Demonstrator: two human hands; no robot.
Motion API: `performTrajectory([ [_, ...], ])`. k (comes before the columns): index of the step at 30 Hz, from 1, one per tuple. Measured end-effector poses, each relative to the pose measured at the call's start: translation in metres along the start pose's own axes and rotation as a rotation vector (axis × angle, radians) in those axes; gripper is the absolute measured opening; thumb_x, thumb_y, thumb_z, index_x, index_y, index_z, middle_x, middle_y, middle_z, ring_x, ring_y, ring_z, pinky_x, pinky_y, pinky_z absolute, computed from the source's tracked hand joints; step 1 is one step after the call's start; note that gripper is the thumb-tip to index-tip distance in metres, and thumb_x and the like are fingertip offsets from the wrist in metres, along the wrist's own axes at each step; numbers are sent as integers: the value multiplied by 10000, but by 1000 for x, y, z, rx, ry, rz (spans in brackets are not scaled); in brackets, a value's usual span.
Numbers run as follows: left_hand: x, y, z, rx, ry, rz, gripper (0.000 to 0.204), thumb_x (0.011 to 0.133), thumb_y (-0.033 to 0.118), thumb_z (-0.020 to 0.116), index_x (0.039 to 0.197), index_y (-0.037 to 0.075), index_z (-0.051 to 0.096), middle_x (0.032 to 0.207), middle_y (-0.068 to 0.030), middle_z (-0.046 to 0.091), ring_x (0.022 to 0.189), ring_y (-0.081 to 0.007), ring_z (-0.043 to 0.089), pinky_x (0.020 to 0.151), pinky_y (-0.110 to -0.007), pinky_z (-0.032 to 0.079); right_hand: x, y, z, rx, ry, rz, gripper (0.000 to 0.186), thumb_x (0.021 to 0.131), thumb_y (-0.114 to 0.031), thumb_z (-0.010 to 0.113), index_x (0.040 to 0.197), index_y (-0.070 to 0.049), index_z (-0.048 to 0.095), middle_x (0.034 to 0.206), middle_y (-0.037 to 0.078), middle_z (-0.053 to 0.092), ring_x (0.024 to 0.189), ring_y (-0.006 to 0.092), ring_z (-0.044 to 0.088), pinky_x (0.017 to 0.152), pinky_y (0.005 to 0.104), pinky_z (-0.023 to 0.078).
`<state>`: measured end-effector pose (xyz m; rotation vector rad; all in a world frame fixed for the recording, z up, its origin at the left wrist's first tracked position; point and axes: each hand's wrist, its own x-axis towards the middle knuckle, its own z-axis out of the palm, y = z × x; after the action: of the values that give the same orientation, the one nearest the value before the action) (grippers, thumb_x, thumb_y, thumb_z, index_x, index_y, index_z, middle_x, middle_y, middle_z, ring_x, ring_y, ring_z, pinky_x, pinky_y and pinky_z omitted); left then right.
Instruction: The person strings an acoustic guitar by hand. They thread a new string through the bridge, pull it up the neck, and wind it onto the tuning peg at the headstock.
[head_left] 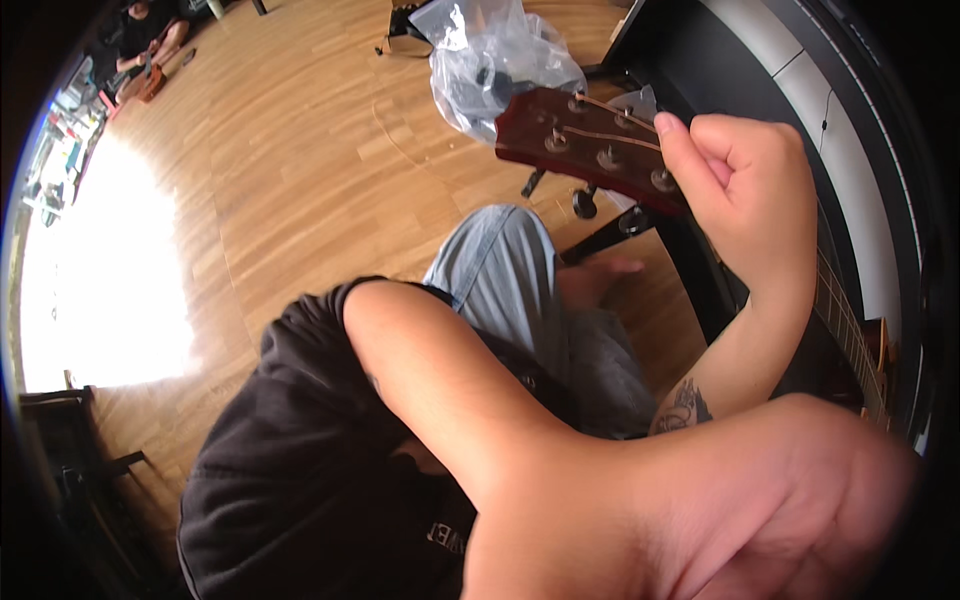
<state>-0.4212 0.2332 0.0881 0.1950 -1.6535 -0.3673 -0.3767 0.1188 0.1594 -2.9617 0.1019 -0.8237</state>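
A dark reddish-brown guitar headstock (540, 125) points left above my knees, with metal string posts on its face and black tuning pegs (584, 203) along its edge. Copper-coloured guitar strings (610, 135) run from the posts to my right hand (745, 170), which is closed around them at the top of the neck, thumb pressed to the curled index finger. My left arm crosses in front of me from the left. Close to the camera at the lower right, my left hand (790, 500) is blurred; its fingers are dark and mostly hidden.
Behind the headstock, a clear plastic bag (480, 60) lies on the wooden floor (320, 150). Black furniture (700, 50) and a wire rack (840, 310) stand close on the right. Another person (150, 40) sits at the far left beside a small brown stringed instrument (152, 83).
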Motion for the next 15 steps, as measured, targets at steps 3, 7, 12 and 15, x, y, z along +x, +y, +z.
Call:
performTrajectory([
  [3,5,2,17,-72,20,12,354,788,180,811,1058,46,624,972,-85,602,805,-225,600,639,-328,494,0,-14,-4,6,-35,16,453,929,-261,705,589,-22,525,528,159,434,461,357,414,463,418,307],
  [7,18,-19,33,-164,64,17,347,782,167,822,1045,41,633,960,-86,605,794,-221,600,636,-324,494,5,15,7,3,-46,23,436,938,-272,689,606,-20,559,530,161,425,450,332,391,463,409,293],
  [12,20,-4,44,-220,49,17,339,775,151,836,1029,35,643,945,-87,608,780,-216,601,632,-320,494,13,-5,-12,14,-17,35,441,941,-293,681,610,-25,568,521,158,411,449,326,378,462,407,286],
  [15,27,-12,50,-220,11,19,334,771,142,844,1019,31,650,936,-87,610,772,-213,601,629,-318,495,-2,-3,-19,-14,-17,9,455,939,-277,689,585,-34,538,510,146,411,445,323,383,459,405,283],
])
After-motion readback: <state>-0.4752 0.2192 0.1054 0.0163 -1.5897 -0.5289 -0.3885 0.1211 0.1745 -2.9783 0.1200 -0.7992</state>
